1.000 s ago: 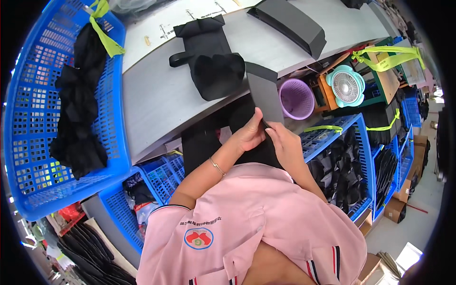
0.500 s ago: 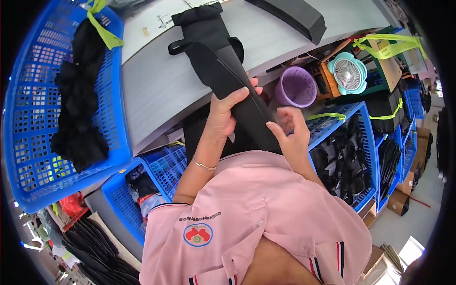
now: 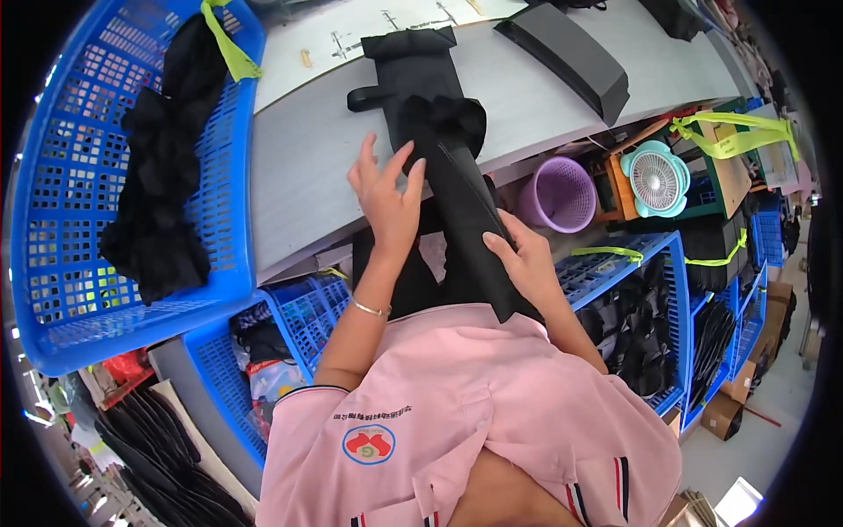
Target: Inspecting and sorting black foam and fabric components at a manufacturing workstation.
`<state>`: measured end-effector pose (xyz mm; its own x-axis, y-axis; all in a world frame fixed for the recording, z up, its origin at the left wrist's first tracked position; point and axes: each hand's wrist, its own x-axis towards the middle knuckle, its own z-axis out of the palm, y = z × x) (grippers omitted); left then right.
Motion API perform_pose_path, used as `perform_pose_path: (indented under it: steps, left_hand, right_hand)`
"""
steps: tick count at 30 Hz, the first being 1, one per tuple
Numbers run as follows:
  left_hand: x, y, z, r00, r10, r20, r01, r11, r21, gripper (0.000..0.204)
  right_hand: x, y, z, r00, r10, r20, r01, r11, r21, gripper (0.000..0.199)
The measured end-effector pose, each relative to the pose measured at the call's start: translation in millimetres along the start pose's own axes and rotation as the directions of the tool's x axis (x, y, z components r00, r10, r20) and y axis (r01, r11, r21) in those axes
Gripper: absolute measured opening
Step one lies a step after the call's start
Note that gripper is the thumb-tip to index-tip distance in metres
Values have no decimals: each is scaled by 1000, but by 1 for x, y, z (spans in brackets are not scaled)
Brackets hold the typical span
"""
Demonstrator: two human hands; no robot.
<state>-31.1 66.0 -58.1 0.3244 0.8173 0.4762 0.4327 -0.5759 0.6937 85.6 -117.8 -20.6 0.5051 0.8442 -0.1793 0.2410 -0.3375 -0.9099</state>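
Note:
A long black fabric piece (image 3: 465, 211) with a stitched seam runs from the worktable (image 3: 303, 176) over its near edge toward my lap. Its far end lies on the tabletop, where a small strap loop (image 3: 364, 98) sticks out to the left. My right hand (image 3: 525, 262) pinches the near part along its right edge, thumb on top and the fingers partly hidden. To the left of the piece, my left hand (image 3: 386, 198) is raised with its fingers spread and holds nothing. Its fingertips are close to the fabric; whether they touch it, I cannot tell.
A big blue basket (image 3: 235, 272) with black fabric stands at the left. On the table lies a dark grey angular panel (image 3: 571, 63). Right of the table edge are a purple bin (image 3: 562, 195), a turquoise fan (image 3: 655, 178) and a blue crate (image 3: 674, 329) of black pieces.
My left hand has let go of the fabric piece, moved left and spread its fingers. My right hand, earlier beside the edge with fingers raised, now grips it. The view has shifted slightly.

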Motion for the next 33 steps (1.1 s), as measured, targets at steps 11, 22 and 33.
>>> perform_pose_path:
  steps: [11,22,33]
  left_hand:
    - [48,26,19,945,252,209,-182,935,-304,47]
    - [-3,61,-37,947,256,197,-114,835,-538,53]
    - [-26,77,-14,988,60,143,7,905,-425,83]
  right_hand:
    - [67,-15,11,957,-268,-112,220,920,-326,39]
    - [122,35,21,996,30,84,-80,726,684,48]
    - [92,-29,6,997,67,-22,-10,440,898,48]
